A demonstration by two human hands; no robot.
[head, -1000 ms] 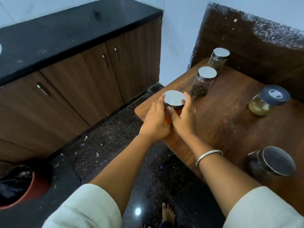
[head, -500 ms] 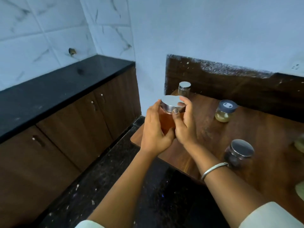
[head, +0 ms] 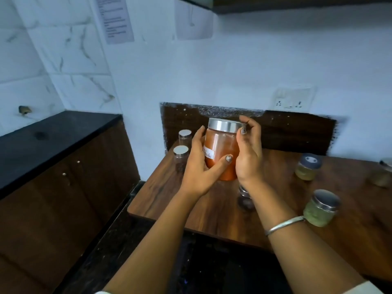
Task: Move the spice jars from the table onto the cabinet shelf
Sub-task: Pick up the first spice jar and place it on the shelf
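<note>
Orange jar [head: 220, 145]: off the table [head: 191, 206], upright, carried above its near-left part between both hands.

Left hand [head: 198, 168]: curled round the jar's lower side, thumb across the front under the label [head: 209, 154].

Right hand [head: 250, 158]: clasped on the opposite side, fingers [head: 252, 126] hooked up at the steel lid [head: 224, 125].

Assessment: I use two hands because the glass looks smooth and the jar full. I hold it upright to keep the powder off the lid seal.

Destination: a dark ledge [head: 297, 6] at the top of view, probably the shelf, is well above the jar. Placement not yet done.

Remaining on the table:
- two clear jars [head: 185, 135] at the far left
- a dark jar [head: 244, 192] partly hidden behind my right wrist
- a green jar [head: 320, 211]
- a yellow jar [head: 307, 168] to the right

Risk: the lift goes overhead, where I judge the grip is harder to watch.
</note>
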